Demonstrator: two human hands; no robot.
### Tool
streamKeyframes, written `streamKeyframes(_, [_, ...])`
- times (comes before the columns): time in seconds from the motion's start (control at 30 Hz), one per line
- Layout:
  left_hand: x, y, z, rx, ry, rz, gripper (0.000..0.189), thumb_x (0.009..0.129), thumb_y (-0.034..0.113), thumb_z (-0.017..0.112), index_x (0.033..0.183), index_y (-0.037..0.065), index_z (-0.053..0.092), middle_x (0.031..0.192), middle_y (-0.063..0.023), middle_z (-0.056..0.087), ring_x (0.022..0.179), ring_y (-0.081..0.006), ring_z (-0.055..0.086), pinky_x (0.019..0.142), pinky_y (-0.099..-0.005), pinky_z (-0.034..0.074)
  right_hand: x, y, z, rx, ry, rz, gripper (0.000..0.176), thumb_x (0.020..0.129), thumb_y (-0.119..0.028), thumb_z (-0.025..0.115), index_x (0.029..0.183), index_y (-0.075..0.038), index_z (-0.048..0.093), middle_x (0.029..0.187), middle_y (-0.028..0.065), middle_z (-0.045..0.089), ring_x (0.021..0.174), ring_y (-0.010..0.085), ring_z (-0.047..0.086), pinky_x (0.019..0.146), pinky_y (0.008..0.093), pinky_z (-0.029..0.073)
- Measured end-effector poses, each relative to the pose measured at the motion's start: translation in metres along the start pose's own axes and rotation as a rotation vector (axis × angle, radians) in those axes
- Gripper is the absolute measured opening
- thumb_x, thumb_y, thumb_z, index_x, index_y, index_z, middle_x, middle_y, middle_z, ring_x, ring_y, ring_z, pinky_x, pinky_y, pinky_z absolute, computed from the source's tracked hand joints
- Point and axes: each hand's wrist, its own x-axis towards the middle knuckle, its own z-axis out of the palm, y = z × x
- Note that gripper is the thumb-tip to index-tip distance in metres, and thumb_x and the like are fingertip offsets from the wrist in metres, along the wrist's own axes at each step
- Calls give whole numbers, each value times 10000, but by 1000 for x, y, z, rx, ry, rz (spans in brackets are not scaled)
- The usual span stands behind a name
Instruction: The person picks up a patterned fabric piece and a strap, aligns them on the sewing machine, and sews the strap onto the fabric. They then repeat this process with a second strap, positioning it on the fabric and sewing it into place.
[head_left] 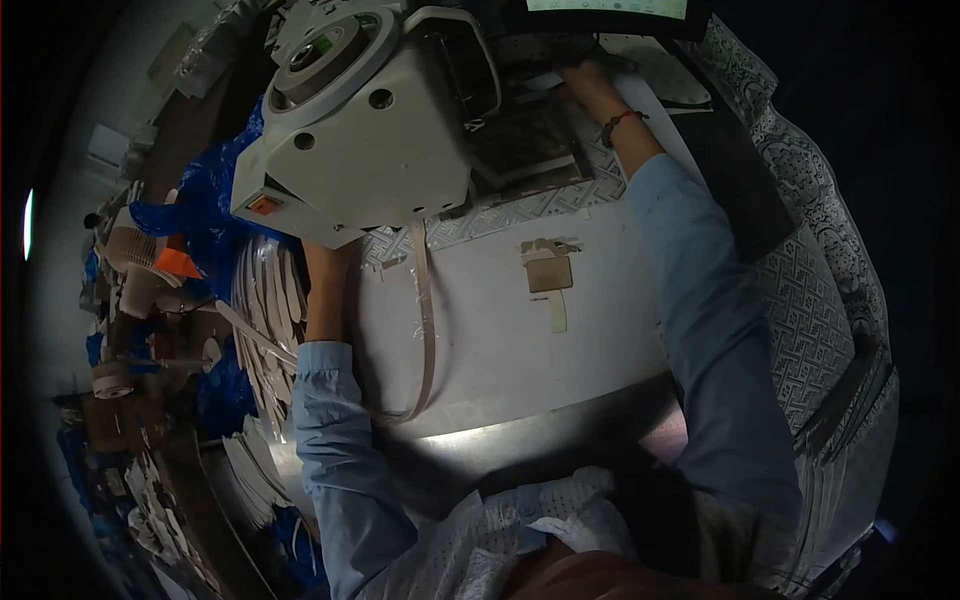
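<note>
A bulky pale machine [360, 150] with a round reel on top and an orange switch stands at the upper middle. My left hand [328, 262] reaches under its lower left edge, and the machine hides its fingers. My right hand [590, 88] is at the top, beyond a dark framed panel [530, 145], close to a small pale piece; its fingers are too dark to make out. A long narrow strip [424, 320] hangs from the machine and curves down over the white work surface [490, 370].
A small tan rectangle [549, 274] with a tape tab lies on the white surface. Left are bundled pale strips [268, 320], blue plastic [205, 190] and a fan [130, 245]. A lit screen [610, 8] is at the top; patterned cloth [800, 320] hangs at the right.
</note>
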Motion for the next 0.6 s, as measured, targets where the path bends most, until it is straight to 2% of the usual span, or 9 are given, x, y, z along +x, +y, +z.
streamKeyframes(0.17, [-1, -3, 1, 74, -35, 8, 293, 804, 171, 706, 1036, 2, 651, 983, -208, 678, 945, -419, 630, 804, -438, 509, 29, 17, 5, -343, 23, -100, 300, 887, -206, 678, 1020, 62, 668, 849, 155, 717, 719, 244, 716, 649, 323, 563])
streamKeyframes(0.23, [-1, 9, -1, 41, -16, 0, 289, 809, 177, 703, 1035, 5, 654, 978, -207, 681, 943, -416, 632, 801, -437, 510, 33, 17, 4, -401, 18, -119, 422, 801, -444, 674, 842, -28, 737, 937, 241, 707, 913, 354, 698, 838, 446, 537])
streamKeyframes(0.27, [-2, 16, 0, 3, -2, -19, 285, 813, 184, 700, 1033, 8, 656, 972, -206, 684, 940, -412, 634, 797, -437, 511, 33, 18, 1, -400, 20, -119, 422, 801, -444, 674, 842, -28, 737, 937, 241, 707, 913, 354, 698, 838, 446, 537])
streamKeyframes(0.33, [1, 32, 0, 12, -78, -91, 289, 819, 194, 698, 1040, 12, 657, 980, -202, 686, 947, -406, 636, 801, -434, 510, 19, 15, -4, -385, 137, -126, 262, 908, -146, 576, 1032, 69, 660, 908, 159, 711, 767, 226, 712, 670, 324, 546])
streamKeyframes(0.37, [2, 40, 1, 22, -152, -162, 294, 825, 204, 695, 1047, 15, 657, 988, -197, 689, 953, -399, 638, 805, -430, 510, 11, 18, -8, -388, 133, -127, 262, 908, -146, 576, 1032, 69, 660, 908, 159, 711, 767, 226, 712, 670, 324, 546])
streamKeyframes(0.43, [7, 52, 4, -2, -186, -203, 299, 828, 213, 694, 1052, 18, 657, 999, -193, 690, 959, -393, 641, 807, -429, 510, 0, 20, -19, 268, 126, -102, 328, 846, -115, 646, 1063, 127, 603, 979, 242, 663, 888, 307, 704, 754, 377, 582])
streamKeyframes(0.47, [9, 54, 4, -24, -226, -239, 304, 831, 222, 694, 1057, 22, 657, 1009, -189, 691, 965, -387, 643, 809, -428, 510, -4, 19, -19, 266, 123, -106, 328, 846, -115, 646, 1063, 127, 603, 979, 242, 663, 888, 307, 704, 754, 377, 582])
streamKeyframes(0.53, [6, 43, 8, -94, -202, -233, 293, 831, 212, 690, 1052, 22, 660, 1007, -192, 691, 971, -382, 645, 813, -428, 509, -9, 14, -20, 414, 211, -53, 378, 837, 14, 624, 1147, 180, 487, 997, 241, 618, 877, 301, 699, 738, 320, 605])
streamKeyframes(0.6, [5, 30, 9, -162, -182, -231, 282, 831, 202, 687, 1047, 22, 663, 1005, -194, 690, 976, -377, 646, 817, -428, 508, -5, 11, -17, 444, 167, -29, 410, 836, 7, 637, 1169, 178, 471, 999, 254, 614, 862, 311, 698, 750, 313, 610])
